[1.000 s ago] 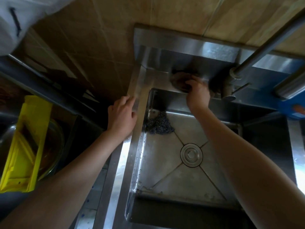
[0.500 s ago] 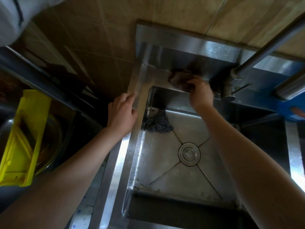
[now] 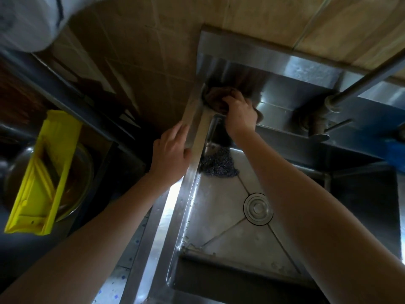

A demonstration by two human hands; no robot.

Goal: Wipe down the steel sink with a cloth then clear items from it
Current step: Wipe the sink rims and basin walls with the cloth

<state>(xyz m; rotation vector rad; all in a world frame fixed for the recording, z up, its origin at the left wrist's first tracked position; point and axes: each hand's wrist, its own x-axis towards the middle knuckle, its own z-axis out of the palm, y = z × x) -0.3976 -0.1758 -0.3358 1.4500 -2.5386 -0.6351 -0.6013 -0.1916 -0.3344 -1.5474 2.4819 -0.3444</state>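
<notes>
Steel sink holds two things in its basin: a dark scouring pad bunched in the far left corner, and a round drain cover near the middle of the floor. Water drops and bits of grit lie along the near edge. Your right hand has its fingers curled round the brown cloth, pressing it onto the far left corner of the sink's rim, close under the steel back panel. Your left hand lies on the left rim, fingers straight, holding nothing. Your right forearm crosses the basin and hides part of its right side. At the far right the tap stands on the back ledge. Well off to the left, a yellow plastic tray rests tilted across a glass bowl; what the bowl holds cannot be made out.
</notes>
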